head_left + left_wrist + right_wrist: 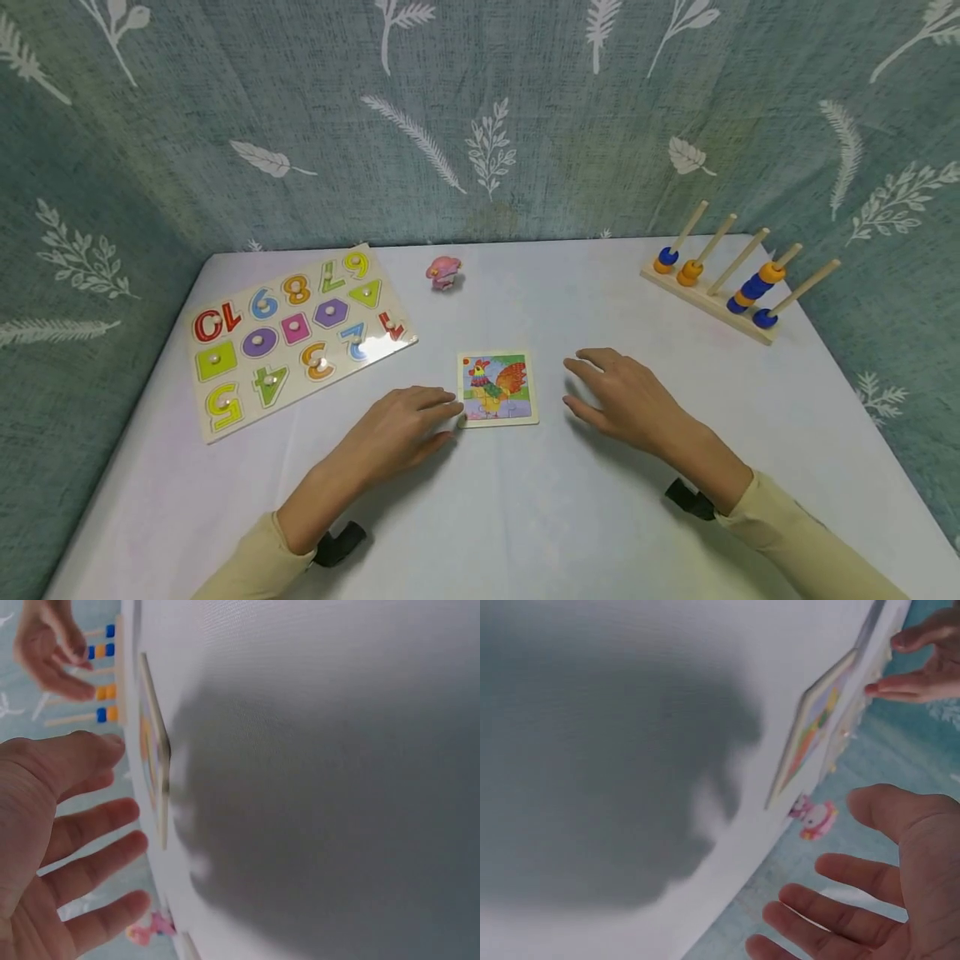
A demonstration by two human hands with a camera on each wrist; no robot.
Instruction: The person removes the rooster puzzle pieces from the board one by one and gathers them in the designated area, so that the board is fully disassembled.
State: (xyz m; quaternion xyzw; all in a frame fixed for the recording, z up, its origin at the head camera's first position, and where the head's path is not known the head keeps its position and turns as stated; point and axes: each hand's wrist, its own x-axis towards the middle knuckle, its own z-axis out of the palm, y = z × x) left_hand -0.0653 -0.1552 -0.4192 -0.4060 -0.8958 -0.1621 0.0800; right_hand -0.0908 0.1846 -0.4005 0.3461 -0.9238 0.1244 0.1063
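Observation:
A small square jigsaw puzzle (497, 388) with a rooster picture in a pale wooden frame lies flat on the white table, between the two hands. The left hand (408, 427) is at its left side, fingertips right at the frame's left edge and fingers relaxed. To the right, apart from the puzzle, the right hand (628, 402) hovers over its own shadow, fingers loosely spread and holding nothing. In the left wrist view the left hand (71, 840) has its palm and spread fingers bare. The right wrist view likewise shows the right hand (870, 892) with nothing in it.
A number-and-shape peg board (300, 337) lies at the left. Behind the puzzle stands a small pink toy figure (443, 272). A wooden stacking rack (712, 296) with blue and orange beads is at the back right. Patterned green cloth (315, 125) hangs around the table.

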